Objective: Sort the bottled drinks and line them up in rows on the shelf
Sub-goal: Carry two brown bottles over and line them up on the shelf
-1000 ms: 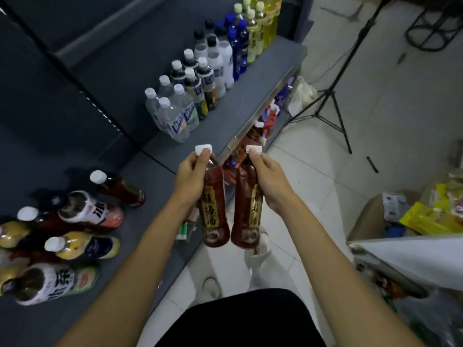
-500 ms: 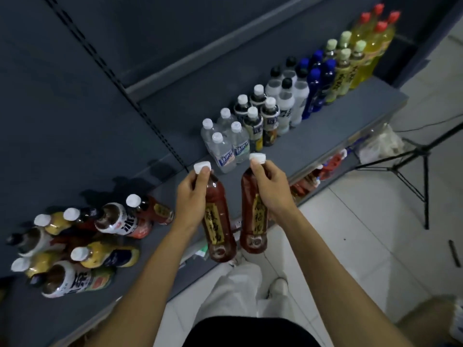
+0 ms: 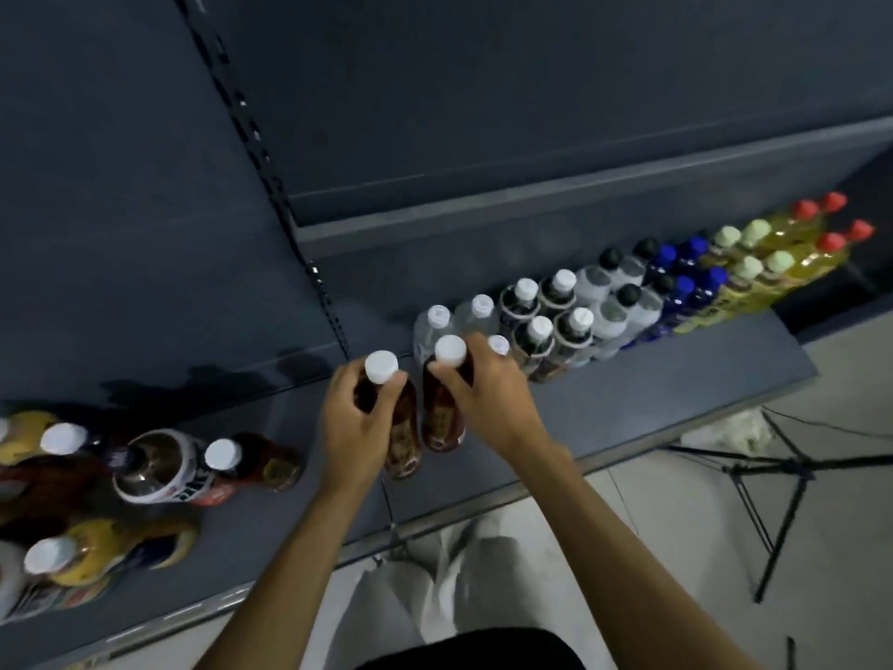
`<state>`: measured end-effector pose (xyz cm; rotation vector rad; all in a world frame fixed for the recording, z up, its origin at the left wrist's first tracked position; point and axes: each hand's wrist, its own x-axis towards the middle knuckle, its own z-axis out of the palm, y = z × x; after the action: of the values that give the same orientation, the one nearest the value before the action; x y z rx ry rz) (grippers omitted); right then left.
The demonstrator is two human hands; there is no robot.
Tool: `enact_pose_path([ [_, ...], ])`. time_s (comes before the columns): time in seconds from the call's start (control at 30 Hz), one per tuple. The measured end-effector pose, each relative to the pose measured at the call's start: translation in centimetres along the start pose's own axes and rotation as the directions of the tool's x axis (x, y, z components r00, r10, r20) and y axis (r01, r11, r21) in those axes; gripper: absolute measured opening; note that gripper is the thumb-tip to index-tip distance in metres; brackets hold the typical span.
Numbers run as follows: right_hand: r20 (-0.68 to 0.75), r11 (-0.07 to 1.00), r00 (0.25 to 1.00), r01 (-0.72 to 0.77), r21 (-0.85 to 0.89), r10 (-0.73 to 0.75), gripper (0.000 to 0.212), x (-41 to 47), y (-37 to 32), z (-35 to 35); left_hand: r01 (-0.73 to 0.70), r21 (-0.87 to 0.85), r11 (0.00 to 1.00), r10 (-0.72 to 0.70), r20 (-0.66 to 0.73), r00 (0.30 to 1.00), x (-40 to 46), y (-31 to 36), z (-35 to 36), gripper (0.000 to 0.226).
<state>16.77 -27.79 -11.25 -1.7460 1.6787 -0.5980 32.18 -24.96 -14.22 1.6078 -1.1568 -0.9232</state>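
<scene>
Two red tea bottles hang just left of the sorted row, left hand and right hand each curled round a neck; the left-hand heap (mixed, lying down) remains.

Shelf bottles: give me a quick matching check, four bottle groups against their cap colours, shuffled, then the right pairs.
Things:
1. The two brown bottles, one held by the left hand and one by the right hand
2. Yellow bottles at the far right end of the row
3. Blue bottles
4. Cloudy white bottles beside the blue ones

Cap colours:
A. Black
B. Red
C. White
D. Blue

Pairs: 1-C, 2-B, 3-D, 4-A
</scene>
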Motion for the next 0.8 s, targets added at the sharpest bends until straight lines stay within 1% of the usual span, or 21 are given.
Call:
enact_pose_path([
  [0.07,0.044,1.0,0.999,0.026,-0.007,-0.026,0.033,1.6,-0.1,0.6,0.031,0.009,0.999,-0.031,-0.051,0.998,1.2,-0.4,0.3,0.033],
  [0.13,0.136,0.989,0.986,0.11,-0.096,-0.096,0.037,3.1,-0.5,1.7,0.014,0.063,0.998,-0.009,-0.082,0.997,2.2,-0.7,0.6,0.027],
  [0.2,0.219,0.966,0.97,0.152,-0.207,-0.106,0.038,4.8,-1.0,2.6,0.023,0.105,0.994,-0.005,-0.167,0.986,2.3,-0.9,1.0,0.02],
  [0.27,0.263,0.953,0.96,0.162,-0.256,-0.092,0.036,6.1,-1.3,3.2,0.031,0.101,0.994,-0.005,-0.24,0.971,2.2,-0.9,1.1,0.022],
  [0.37,0.31,0.934,0.948,0.173,-0.313,-0.071,0.035,7.6,-1.2,4.0,0.051,0.137,0.989,-0.01,-0.287,0.958,3.0,-1.5,1.4,0.027],
  [0.47,0.298,0.917,0.95,0.2,-0.345,-0.095,0.037,9.4,-0.5,4.5,0.107,0.188,0.976,-0.033,-0.361,0.932,4.2,-2.6,1.8,0.022],
  [0.5,0.273,0.91,0.956,0.206,-0.359,-0.108,0.038,10.0,-0.4,4.6,0.112,0.222,0.969,-0.026,-0.36,0.933,4.4,-3.1,2.0,0.026],
  [0.6,0.222,0.886,0.964,0.225,-0.406,-0.143,0.038,11.6,-0.4,5.0,0.089,0.324,0.942,0.01,-0.291,0.957,4.6,-4.5,2.9,0.036],
  [0.67,0.189,0.82,0.963,0.263,-0.508,-0.191,0.038,12.3,-0.2,5.7,0.113,0.348,0.931,-0.007,-0.291,0.957,4.9,-4.9,3.2,0.04],
  [0.73,0.192,0.745,0.959,0.283,-0.604,-0.209,0.038,12.3,-0.1,6.4,0.171,0.366,0.915,-0.046,-0.326,0.944,5.6,-5.1,3.3,0.037],
  [0.8,0.172,0.721,0.96,0.279,-0.634,-0.221,0.037,12.0,0.2,7.1,0.2,0.355,0.913,-0.074,-0.339,0.938,6.5,-5.2,3.2,0.033],
])
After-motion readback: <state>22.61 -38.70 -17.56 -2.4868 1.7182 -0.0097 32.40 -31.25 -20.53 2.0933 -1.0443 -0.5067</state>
